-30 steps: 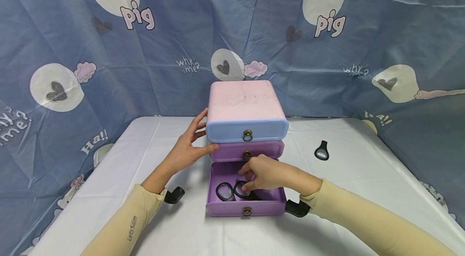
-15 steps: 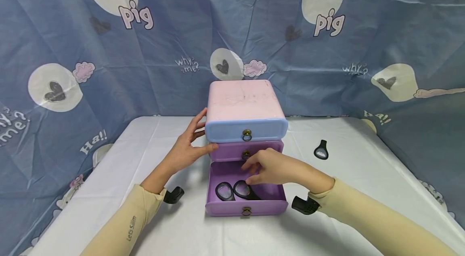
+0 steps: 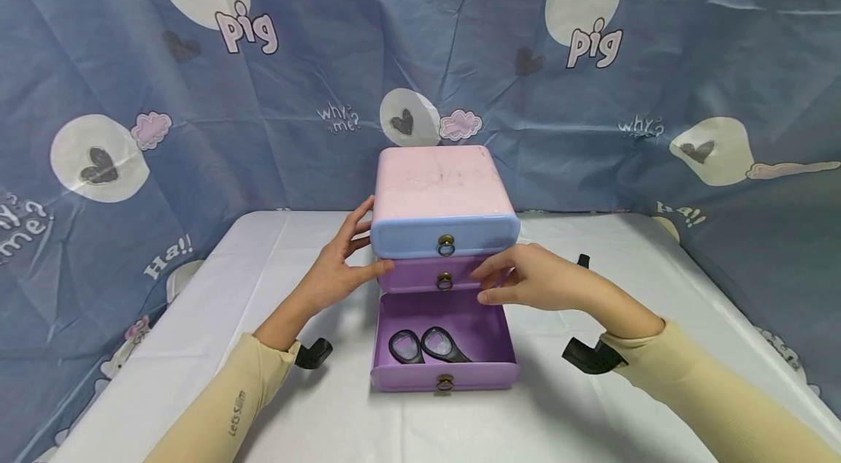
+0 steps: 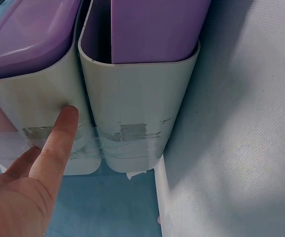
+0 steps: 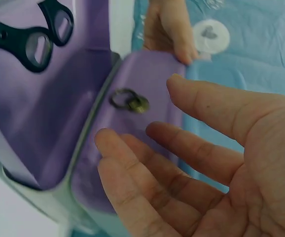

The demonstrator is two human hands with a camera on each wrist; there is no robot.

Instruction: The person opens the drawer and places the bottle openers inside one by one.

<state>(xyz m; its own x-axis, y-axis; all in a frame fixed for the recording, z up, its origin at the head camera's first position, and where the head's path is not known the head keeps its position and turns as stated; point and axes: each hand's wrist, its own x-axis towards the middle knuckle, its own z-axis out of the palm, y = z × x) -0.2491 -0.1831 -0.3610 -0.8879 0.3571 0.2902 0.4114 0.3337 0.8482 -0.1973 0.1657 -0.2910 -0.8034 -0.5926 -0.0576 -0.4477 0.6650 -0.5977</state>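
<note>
A small drawer cabinet (image 3: 440,182) with a pink top stands on the table. Its bottom purple drawer (image 3: 482,335) is pulled out, and two black-framed magnifying glasses (image 3: 440,344) lie inside it. My left hand (image 3: 328,277) rests against the cabinet's left side with fingers extended, the thumb at the edge of the middle drawer (image 3: 410,275). In the left wrist view a fingertip touches the pale side wall (image 4: 137,98). My right hand (image 3: 542,277) holds nothing; its relaxed fingers (image 5: 127,182) hover before the right part of the middle drawer, near its ring pull (image 5: 135,102).
Another black handle (image 3: 583,260) shows on the white tablecloth (image 3: 591,419) at right, mostly hidden behind my right arm. Above the bottom drawers sits a closed blue drawer (image 3: 407,238). A blue printed cloth (image 3: 296,83) hangs behind the table.
My right hand has left the magnifying glass in the bottom drawer and moved up and right to the middle drawer's front. The left hand has stayed in place.
</note>
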